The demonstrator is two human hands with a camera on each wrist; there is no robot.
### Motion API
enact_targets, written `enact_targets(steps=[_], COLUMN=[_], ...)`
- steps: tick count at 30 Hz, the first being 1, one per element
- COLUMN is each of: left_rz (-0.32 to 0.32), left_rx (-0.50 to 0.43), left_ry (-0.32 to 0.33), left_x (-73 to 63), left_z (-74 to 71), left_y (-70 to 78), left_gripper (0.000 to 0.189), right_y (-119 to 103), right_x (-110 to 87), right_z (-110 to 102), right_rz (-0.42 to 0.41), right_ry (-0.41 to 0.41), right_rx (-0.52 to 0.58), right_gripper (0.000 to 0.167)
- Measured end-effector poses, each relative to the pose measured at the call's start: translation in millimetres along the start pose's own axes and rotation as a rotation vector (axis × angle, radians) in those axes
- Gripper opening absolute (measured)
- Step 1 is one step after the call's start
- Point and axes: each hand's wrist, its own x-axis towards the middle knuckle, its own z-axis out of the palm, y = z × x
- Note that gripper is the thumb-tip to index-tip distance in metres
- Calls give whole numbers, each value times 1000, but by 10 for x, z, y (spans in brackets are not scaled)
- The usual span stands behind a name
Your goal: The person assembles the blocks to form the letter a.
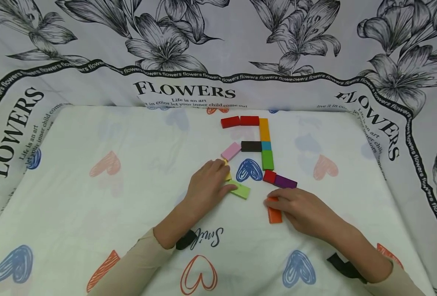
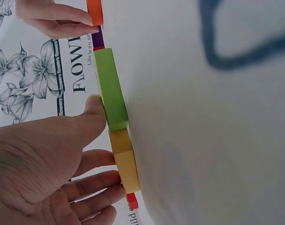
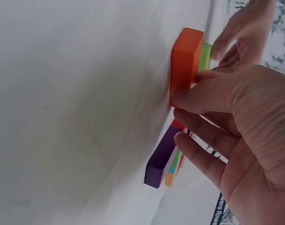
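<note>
My left hand [image 1: 205,183] rests against a yellow block [image 2: 124,164] and a light green block [image 2: 111,89]. Its thumb touches the green one, its fingers the side of the yellow one. These two blocks meet at their ends. My right hand [image 1: 309,209] pinches an orange block [image 1: 275,216] between thumb and finger, on the cloth just below a purple block [image 1: 286,181]. A small red block [image 1: 269,176] adjoins the purple one. A pink block [image 1: 231,151] lies beyond the left fingers. In the head view, the left hand partly hides the yellow block.
Beyond the hands, a black block [image 1: 251,146], a blue block [image 1: 266,146], a green block [image 1: 267,160], a yellow-orange block [image 1: 264,129] and two red blocks, one of them a red block [image 1: 249,120], form a bent row. White heart-printed cloth [image 1: 148,144] lies underneath.
</note>
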Motion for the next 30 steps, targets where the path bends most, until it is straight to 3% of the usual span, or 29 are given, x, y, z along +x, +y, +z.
enact_targets(steps=[10, 16, 30], left_rz=[-1, 3, -11], left_rx=[-14, -20, -37], left_ry=[-9, -4, -53], left_x=[0, -10, 1], left_z=[-1, -13, -47], left_y=[-33, -43, -50], left_gripper=[51, 50, 51], right_y=[13, 26, 181], right_x=[18, 52, 294], right_z=[29, 1, -23], right_rz=[-47, -28, -91], right_ry=[55, 54, 157], right_rx=[-12, -12, -4], right_gripper=[44, 37, 37])
